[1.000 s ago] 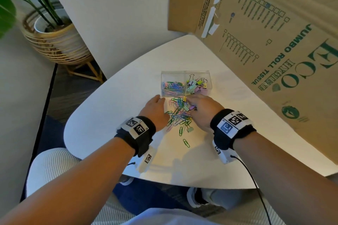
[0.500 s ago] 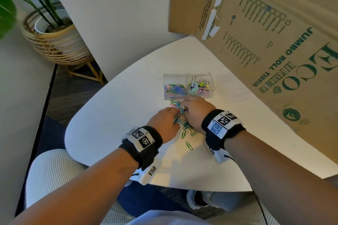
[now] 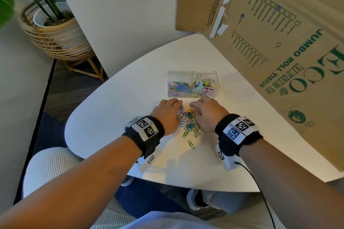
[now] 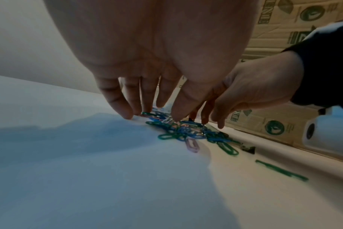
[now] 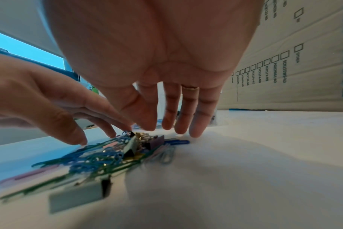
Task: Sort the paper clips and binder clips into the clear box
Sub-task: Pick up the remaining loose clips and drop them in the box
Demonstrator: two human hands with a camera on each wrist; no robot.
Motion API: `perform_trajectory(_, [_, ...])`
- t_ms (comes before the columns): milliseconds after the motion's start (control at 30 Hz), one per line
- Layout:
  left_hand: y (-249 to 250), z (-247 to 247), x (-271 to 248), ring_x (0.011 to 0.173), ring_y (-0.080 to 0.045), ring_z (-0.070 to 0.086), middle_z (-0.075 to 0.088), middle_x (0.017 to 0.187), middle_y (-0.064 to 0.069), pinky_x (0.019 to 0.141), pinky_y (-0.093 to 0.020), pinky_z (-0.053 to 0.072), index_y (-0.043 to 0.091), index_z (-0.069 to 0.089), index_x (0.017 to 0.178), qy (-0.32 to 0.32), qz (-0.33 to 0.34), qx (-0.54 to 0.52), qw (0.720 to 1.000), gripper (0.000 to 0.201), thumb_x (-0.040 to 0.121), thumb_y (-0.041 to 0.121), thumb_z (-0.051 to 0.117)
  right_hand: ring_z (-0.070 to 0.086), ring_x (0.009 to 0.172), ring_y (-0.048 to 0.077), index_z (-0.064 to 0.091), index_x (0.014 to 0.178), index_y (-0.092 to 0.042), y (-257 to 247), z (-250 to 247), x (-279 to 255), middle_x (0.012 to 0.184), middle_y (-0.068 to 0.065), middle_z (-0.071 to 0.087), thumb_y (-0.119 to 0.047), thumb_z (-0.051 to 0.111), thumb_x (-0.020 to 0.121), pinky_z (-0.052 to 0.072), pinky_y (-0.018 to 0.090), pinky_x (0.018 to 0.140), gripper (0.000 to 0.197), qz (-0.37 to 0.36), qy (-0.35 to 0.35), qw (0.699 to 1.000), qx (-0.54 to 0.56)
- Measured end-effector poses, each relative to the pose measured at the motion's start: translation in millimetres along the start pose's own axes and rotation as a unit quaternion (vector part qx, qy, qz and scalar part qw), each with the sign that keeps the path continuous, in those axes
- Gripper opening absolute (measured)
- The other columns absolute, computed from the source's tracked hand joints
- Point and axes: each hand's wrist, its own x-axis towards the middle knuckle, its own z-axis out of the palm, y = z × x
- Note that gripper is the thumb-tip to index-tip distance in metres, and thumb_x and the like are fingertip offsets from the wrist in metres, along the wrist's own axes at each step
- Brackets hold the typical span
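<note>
A clear box (image 3: pixel 192 95) with two compartments stands on the white table (image 3: pixel 115 117); paper clips fill its left half, binder clips its right. Just in front of it lies a mixed pile of coloured clips (image 3: pixel 187 120). My left hand (image 3: pixel 167 112) flanks the pile on the left, and its straight fingers (image 4: pixel 127 113) touch the table and the pile's edge (image 4: pixel 186 131). My right hand (image 3: pixel 206 112) flanks it on the right, fingertips (image 5: pixel 195 131) down beside the pile (image 5: pixel 108 155). Neither hand grips a clip. A mint binder clip (image 5: pixel 76 196) lies at the pile's near end.
A single green paper clip (image 3: pixel 191 144) lies apart, nearer to me. A big cardboard box (image 3: pixel 279 52) walls off the table's right side. A white partition (image 3: pixel 121 15) stands behind, with a potted plant in a wicker basket (image 3: pixel 54 37) on the floor at left.
Both hands swept inward from the pile's sides and bunched the clips into a tighter heap. They now sit a little apart again on either side of it.
</note>
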Motion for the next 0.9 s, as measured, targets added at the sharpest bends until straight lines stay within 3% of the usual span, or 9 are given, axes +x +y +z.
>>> perform_trajectory(67, [0.9, 1.3, 0.4, 0.133, -0.026, 0.028, 0.031, 0.150, -0.004, 0.111, -0.036, 0.028, 0.014, 0.029, 0.147, -0.011, 0.018, -0.012, 1.000, 0.056, 0.094, 0.023, 0.047, 0.030, 0.133, 0.027, 0.030, 0.148, -0.028, 5.6, 1.0, -6.9, 0.145, 0.002, 0.033, -0.054, 0.065, 0.082, 0.033, 0.039, 0.109, 0.079, -0.006, -0.022, 1.000, 0.002])
perform_trajectory(133, [1.0, 2.9, -1.4, 0.134, -0.026, 0.026, 0.030, 0.150, -0.005, 0.111, -0.035, 0.026, 0.016, 0.026, 0.148, -0.013, 0.023, -0.029, 0.999, 0.061, 0.094, 0.033, 0.049, 0.023, 0.136, 0.028, 0.012, 0.151, -0.031, 9.8, 3.8, -15.9, 0.151, 0.001, 0.022, -0.073, 0.071, 0.060, 0.031, 0.041, 0.111, 0.117, 0.001, -0.044, 0.999, -0.017])
perform_trajectory(233, [0.2, 5.1, -3.7, 0.136, -0.028, 0.022, 0.022, 0.152, -0.006, 0.111, -0.043, 0.030, 0.022, 0.022, 0.149, -0.007, 0.007, 0.014, 1.000, 0.071, 0.089, 0.045, 0.053, 0.019, 0.137, 0.029, -0.001, 0.151, -0.032, 12.8, 13.7, -25.4, 0.151, 0.001, 0.015, -0.081, 0.072, 0.043, 0.028, 0.044, 0.112, 0.139, 0.018, -0.066, 0.995, -0.073])
perform_trajectory(300, [1.8, 7.1, -3.0, 0.132, -0.028, 0.026, 0.025, 0.149, -0.006, 0.107, -0.043, 0.034, 0.021, 0.026, 0.147, -0.015, 0.004, 0.041, 0.999, 0.068, 0.088, 0.040, 0.054, 0.023, 0.132, 0.029, 0.009, 0.150, -0.030, 8.4, 18.0, -24.2, 0.145, 0.003, 0.021, -0.072, 0.077, 0.050, 0.031, 0.042, 0.110, 0.128, 0.019, -0.069, 0.995, -0.073])
perform_trajectory(400, [7.0, 6.0, -0.8, 0.125, -0.028, 0.031, 0.032, 0.141, -0.007, 0.106, -0.036, 0.033, 0.021, 0.035, 0.142, -0.022, 0.025, 0.012, 0.999, 0.058, 0.089, 0.031, 0.055, 0.037, 0.122, 0.030, 0.036, 0.142, -0.027, 1.6, 17.7, -14.5, 0.131, 0.006, 0.036, -0.046, 0.079, 0.069, 0.038, 0.038, 0.103, 0.086, 0.005, -0.038, 0.999, -0.007])
perform_trajectory(467, [7.9, 3.6, -0.9, 0.123, -0.027, 0.033, 0.037, 0.138, -0.007, 0.105, -0.033, 0.030, 0.021, 0.036, 0.141, -0.025, 0.035, -0.016, 0.999, 0.058, 0.087, 0.027, 0.058, 0.043, 0.119, 0.030, 0.041, 0.139, -0.026, -0.7, 15.9, -10.3, 0.126, 0.006, 0.042, -0.036, 0.077, 0.075, 0.039, 0.037, 0.102, 0.074, -0.001, -0.019, 1.000, 0.021])
perform_trajectory(700, [-26.6, -8.7, -6.8, 0.133, -0.026, 0.025, 0.025, 0.144, -0.004, 0.108, -0.039, 0.034, 0.028, 0.023, 0.148, -0.051, -0.038, -0.016, 0.998, 0.086, 0.077, 0.023, 0.070, 0.044, 0.124, 0.031, 0.010, 0.151, -0.028, 5.1, 6.3, -19.9, 0.139, 0.007, 0.030, -0.061, 0.082, 0.055, 0.045, 0.041, 0.099, 0.124, 0.093, -0.067, 0.993, -0.023])
perform_trajectory(800, [-19.0, -6.3, -0.7, 0.123, -0.026, 0.040, 0.031, 0.135, -0.006, 0.102, -0.035, 0.041, 0.026, 0.032, 0.145, -0.061, -0.029, -0.024, 0.997, 0.078, 0.077, 0.021, 0.070, 0.051, 0.119, 0.033, 0.013, 0.150, -0.027, -0.5, 8.6, -19.7, 0.136, 0.009, 0.030, -0.047, 0.087, 0.058, 0.047, 0.040, 0.098, 0.119, 0.107, -0.078, 0.991, -0.008])
perform_trajectory(900, [-4.1, -4.3, 7.4, 0.114, -0.024, 0.049, 0.043, 0.125, -0.007, 0.095, -0.030, 0.044, 0.022, 0.043, 0.139, -0.046, -0.025, -0.031, 0.998, 0.065, 0.080, 0.022, 0.070, 0.056, 0.111, 0.031, 0.030, 0.145, -0.025, -8.9, 10.4, -12.7, 0.128, 0.009, 0.036, -0.034, 0.088, 0.062, 0.046, 0.035, 0.099, 0.102, 0.098, -0.048, 0.993, 0.041])
